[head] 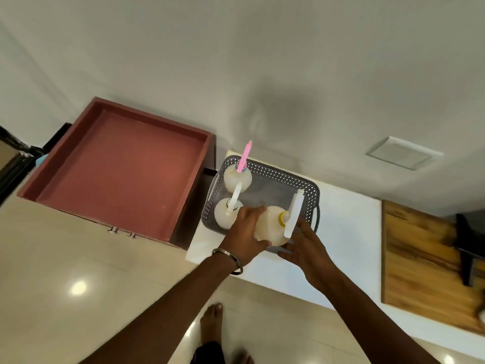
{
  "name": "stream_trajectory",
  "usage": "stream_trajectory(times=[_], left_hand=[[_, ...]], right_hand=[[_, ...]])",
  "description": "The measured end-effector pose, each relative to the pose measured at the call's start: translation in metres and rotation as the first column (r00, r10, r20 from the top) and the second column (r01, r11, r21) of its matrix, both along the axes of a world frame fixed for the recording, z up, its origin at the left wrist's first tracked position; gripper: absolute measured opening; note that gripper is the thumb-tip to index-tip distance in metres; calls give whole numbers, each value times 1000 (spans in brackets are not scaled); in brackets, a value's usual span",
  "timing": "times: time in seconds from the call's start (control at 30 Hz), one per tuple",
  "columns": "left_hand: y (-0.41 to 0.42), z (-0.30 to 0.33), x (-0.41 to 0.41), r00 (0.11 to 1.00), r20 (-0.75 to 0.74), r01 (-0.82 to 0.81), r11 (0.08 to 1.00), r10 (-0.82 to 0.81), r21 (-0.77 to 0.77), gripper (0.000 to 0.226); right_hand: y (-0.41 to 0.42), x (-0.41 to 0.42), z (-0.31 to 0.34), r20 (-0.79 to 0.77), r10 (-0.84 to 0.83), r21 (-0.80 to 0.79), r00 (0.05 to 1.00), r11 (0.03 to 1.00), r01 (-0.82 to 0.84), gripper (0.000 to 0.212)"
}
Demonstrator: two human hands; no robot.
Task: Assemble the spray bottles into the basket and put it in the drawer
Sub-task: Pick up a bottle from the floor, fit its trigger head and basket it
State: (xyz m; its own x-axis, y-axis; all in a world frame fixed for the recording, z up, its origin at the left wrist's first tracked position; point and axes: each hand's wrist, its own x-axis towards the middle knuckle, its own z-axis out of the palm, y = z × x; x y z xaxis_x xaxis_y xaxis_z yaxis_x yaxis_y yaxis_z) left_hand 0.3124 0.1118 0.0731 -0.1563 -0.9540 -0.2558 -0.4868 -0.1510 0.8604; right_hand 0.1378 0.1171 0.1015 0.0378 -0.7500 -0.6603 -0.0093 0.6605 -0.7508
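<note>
spray bottle point(270, 227) upright, nozzle toward wall | left hand point(245, 232) clasps it | right hand point(307, 248) spread

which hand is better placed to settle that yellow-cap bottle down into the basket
Left, I'd judge. The left hand is already wrapped around the yellow-cap bottle over the near edge of the grey basket. The right hand is open, beside the bottle's base, and seems only to steady it.

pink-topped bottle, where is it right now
The pink-topped bottle stands upright in the far left corner of the grey basket, just behind a white-topped bottle and right of the open drawer.
</note>
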Motion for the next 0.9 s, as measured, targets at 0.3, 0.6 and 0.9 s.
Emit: stream_trajectory(times=[0.3, 0.6, 0.9], left_hand=[[-9, -48, -17, 995, 98, 14, 1000, -13, -11, 61], [-10, -65, -23, 927, 375, 20, 1000, -20, 5, 50], [-11, -78, -21, 862, 504, 34, 998, -57, 55, 47]], right_hand=[[-15, -7, -59, -50, -10, 74, 999, 997, 14, 31], [-27, 2, -85, -89, 61, 90, 994, 995, -53, 33], [-33, 11, -94, -161, 113, 67, 980, 992, -103, 22]])
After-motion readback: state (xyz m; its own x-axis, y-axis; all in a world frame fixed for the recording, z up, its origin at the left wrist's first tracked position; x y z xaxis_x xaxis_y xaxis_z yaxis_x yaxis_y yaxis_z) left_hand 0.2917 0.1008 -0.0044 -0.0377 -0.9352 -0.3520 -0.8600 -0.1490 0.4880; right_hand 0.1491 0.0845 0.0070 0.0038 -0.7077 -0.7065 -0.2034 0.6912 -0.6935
